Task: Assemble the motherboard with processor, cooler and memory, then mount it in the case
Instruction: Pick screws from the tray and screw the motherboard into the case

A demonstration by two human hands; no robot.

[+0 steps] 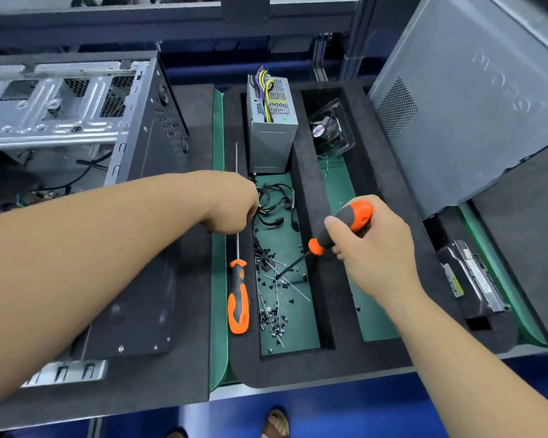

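A: Where are the screws (274, 306)?

B: Loose in the middle tray (326, 358) compartment, toward its near edge, mixed with zip ties (293, 287). The right hand (372, 248) grips a screwdriver (336, 233) by the handle, its tip down among them.

A: And the left hand (234, 207)?

B: Curled over the cables (274, 200) at the compartment's left edge. Whether it holds anything, I cannot tell.

A: How will the screws handle?

B: Tiny, hard, light, likely to roll or slip. I'd lift one on the tip if it's magnetic, or pinch the head.

A: The case (86, 128)?

B: Open, on the bench's left side. Stiff metal, probably sharp edges; hold its frame.
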